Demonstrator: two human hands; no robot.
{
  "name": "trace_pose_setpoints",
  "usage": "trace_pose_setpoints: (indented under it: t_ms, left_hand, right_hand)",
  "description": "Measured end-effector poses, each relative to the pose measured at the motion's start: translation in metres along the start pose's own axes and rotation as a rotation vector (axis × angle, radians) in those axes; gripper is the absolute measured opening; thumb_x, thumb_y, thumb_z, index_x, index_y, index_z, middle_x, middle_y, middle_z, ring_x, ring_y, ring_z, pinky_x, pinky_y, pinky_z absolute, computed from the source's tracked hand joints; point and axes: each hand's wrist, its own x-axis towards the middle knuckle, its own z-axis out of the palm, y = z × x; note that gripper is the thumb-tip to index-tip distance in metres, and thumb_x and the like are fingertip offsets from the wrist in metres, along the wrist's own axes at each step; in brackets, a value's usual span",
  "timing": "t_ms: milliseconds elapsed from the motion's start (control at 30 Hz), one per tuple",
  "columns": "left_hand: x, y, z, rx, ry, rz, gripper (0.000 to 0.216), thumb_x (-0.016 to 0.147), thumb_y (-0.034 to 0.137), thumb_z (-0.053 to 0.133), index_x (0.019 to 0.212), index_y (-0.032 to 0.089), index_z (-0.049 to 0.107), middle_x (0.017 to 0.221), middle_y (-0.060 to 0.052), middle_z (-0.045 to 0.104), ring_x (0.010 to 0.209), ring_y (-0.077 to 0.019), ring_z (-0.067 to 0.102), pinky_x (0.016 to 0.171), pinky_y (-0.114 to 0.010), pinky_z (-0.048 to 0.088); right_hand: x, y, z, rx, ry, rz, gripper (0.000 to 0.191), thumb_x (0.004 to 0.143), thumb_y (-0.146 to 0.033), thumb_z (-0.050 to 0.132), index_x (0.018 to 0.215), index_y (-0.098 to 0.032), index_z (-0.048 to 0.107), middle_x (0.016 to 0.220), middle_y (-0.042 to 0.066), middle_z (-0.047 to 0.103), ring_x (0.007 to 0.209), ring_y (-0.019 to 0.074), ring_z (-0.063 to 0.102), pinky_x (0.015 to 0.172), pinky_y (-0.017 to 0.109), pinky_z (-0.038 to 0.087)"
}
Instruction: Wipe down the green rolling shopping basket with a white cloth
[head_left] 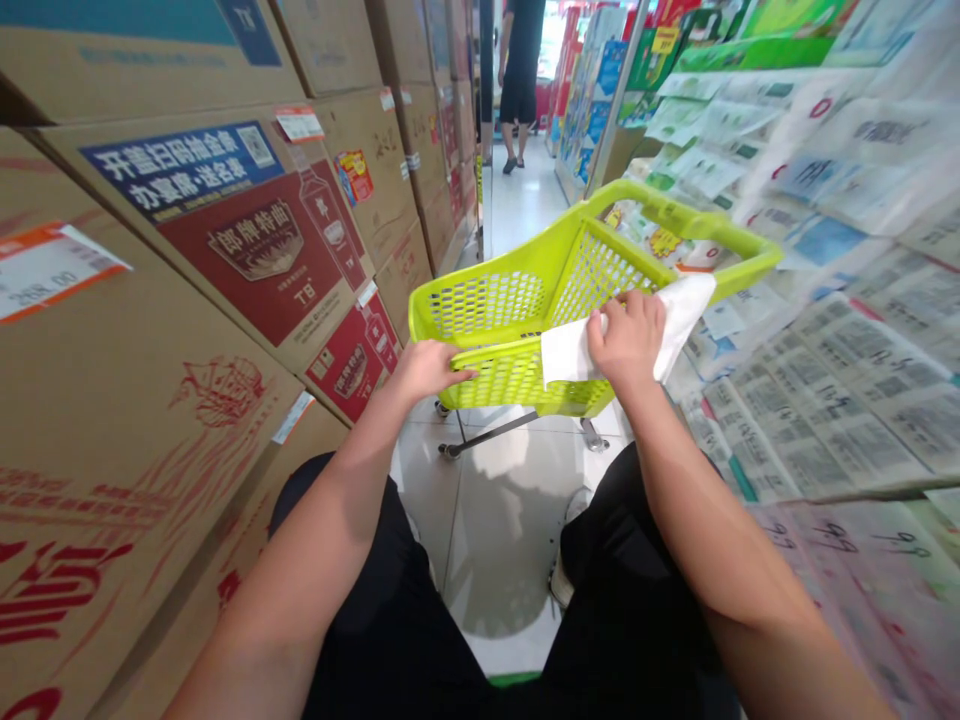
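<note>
A lime-green plastic shopping cart [568, 232] with perforated sides stands in front of me on small wheels, turned across the aisle. My left hand [433, 368] grips the near rim at its left end, thumb stretched along the edge and fingers curled over it. Over the right part of the same rim lies a white cloth [568, 352]. My right hand [628, 338] holds this cloth against the rim, fingers bent over it. The cloth's other end spreads up beside the cart's handle frame. Inside, the part of the basket in view shows only green plastic.
Stacked cardboard cartons [367, 130] with price tags wall the left side. Packs of tissue paper [847, 370] are piled along the right, close to the cart. Farther down the tiled aisle [517, 215] stands a person [521, 70] in dark clothes. My knees flank the floor below.
</note>
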Motion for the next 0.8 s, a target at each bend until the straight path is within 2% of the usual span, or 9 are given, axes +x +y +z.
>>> trace_pose_setpoints:
  t_ms: [67, 133, 267, 333, 433, 533, 600, 700, 800]
  left_hand:
    - [0.0, 0.003, 0.001, 0.015, 0.019, -0.021, 0.052, 0.089, 0.069, 0.059, 0.105, 0.024, 0.081, 0.093, -0.01, 0.081, 0.091, -0.0314, 0.076, 0.065, -0.034, 0.044]
    - [0.0, 0.009, 0.002, 0.028, 0.028, -0.038, 0.053, 0.088, 0.069, 0.06, 0.107, 0.024, 0.081, 0.094, -0.01, 0.081, 0.092, -0.0323, 0.076, 0.066, -0.035, 0.045]
    - [0.001, 0.016, 0.002, 0.059, 0.006, -0.055, 0.05, 0.087, 0.063, 0.063, 0.107, 0.021, 0.081, 0.098, -0.013, 0.081, 0.094, -0.0333, 0.076, 0.071, -0.036, 0.048]
    - [0.001, 0.015, 0.0, 0.07, -0.019, -0.048, 0.046, 0.088, 0.059, 0.063, 0.107, 0.02, 0.08, 0.1, -0.013, 0.081, 0.095, -0.0332, 0.076, 0.073, -0.036, 0.049]
    - [0.002, 0.01, -0.004, 0.056, -0.049, 0.0, 0.049, 0.094, 0.062, 0.057, 0.106, 0.02, 0.079, 0.099, -0.013, 0.081, 0.095, -0.0329, 0.076, 0.072, -0.036, 0.049]
    - [0.002, 0.008, -0.005, 0.042, -0.059, 0.015, 0.053, 0.096, 0.065, 0.053, 0.103, 0.019, 0.078, 0.096, -0.013, 0.081, 0.092, -0.0318, 0.076, 0.071, -0.035, 0.048]
    - [0.002, 0.011, -0.004, 0.045, -0.047, 0.013, 0.052, 0.095, 0.065, 0.054, 0.103, 0.019, 0.077, 0.098, -0.012, 0.08, 0.093, -0.0313, 0.076, 0.072, -0.035, 0.048]
    - [0.002, 0.019, -0.001, 0.058, -0.008, -0.006, 0.051, 0.094, 0.064, 0.054, 0.106, 0.02, 0.077, 0.103, -0.013, 0.08, 0.098, -0.0322, 0.076, 0.073, -0.035, 0.049]
    - [0.002, 0.027, 0.0, 0.057, 0.026, -0.027, 0.047, 0.091, 0.06, 0.06, 0.113, 0.022, 0.077, 0.109, -0.012, 0.081, 0.103, -0.0332, 0.075, 0.075, -0.036, 0.049]
  right_hand:
    - [-0.003, 0.001, 0.002, 0.011, 0.033, -0.017, 0.037, 0.103, -0.039, 0.041, 0.106, -0.017, 0.07, 0.12, 0.018, 0.061, 0.123, 0.0369, 0.048, 0.117, 0.064, 0.029]
    - [-0.014, -0.018, 0.006, 0.068, 0.009, -0.091, 0.038, 0.104, -0.04, 0.04, 0.109, -0.017, 0.07, 0.119, 0.017, 0.063, 0.124, 0.037, 0.048, 0.12, 0.064, 0.026]
    - [-0.035, -0.065, 0.011, 0.311, -0.165, -0.381, 0.043, 0.107, -0.04, 0.04, 0.136, -0.018, 0.063, 0.129, 0.015, 0.065, 0.125, 0.0327, 0.05, 0.124, 0.059, 0.026]
    - [-0.035, -0.07, 0.01, 0.386, -0.224, -0.458, 0.045, 0.108, -0.039, 0.037, 0.143, -0.021, 0.059, 0.133, 0.013, 0.065, 0.124, 0.03, 0.052, 0.124, 0.055, 0.027]
    - [-0.023, -0.046, 0.007, 0.309, -0.201, -0.377, 0.046, 0.109, -0.047, 0.035, 0.132, -0.02, 0.066, 0.126, 0.013, 0.067, 0.121, 0.0309, 0.054, 0.123, 0.054, 0.029]
    - [-0.008, -0.01, 0.007, 0.169, -0.121, -0.229, 0.056, 0.102, -0.066, 0.044, 0.116, -0.019, 0.07, 0.123, 0.016, 0.065, 0.122, 0.0358, 0.052, 0.124, 0.06, 0.026]
    - [-0.004, 0.003, 0.009, 0.139, -0.11, -0.2, 0.059, 0.098, -0.072, 0.047, 0.114, -0.019, 0.07, 0.124, 0.017, 0.064, 0.124, 0.0374, 0.051, 0.124, 0.063, 0.024]
    - [-0.009, -0.005, 0.01, 0.143, -0.112, -0.198, 0.055, 0.101, -0.065, 0.045, 0.118, -0.018, 0.068, 0.122, 0.017, 0.063, 0.124, 0.0373, 0.05, 0.124, 0.065, 0.024]
    - [-0.025, -0.039, 0.01, 0.163, -0.114, -0.255, 0.054, 0.103, -0.06, 0.041, 0.126, -0.017, 0.065, 0.122, 0.017, 0.062, 0.124, 0.0373, 0.049, 0.123, 0.064, 0.026]
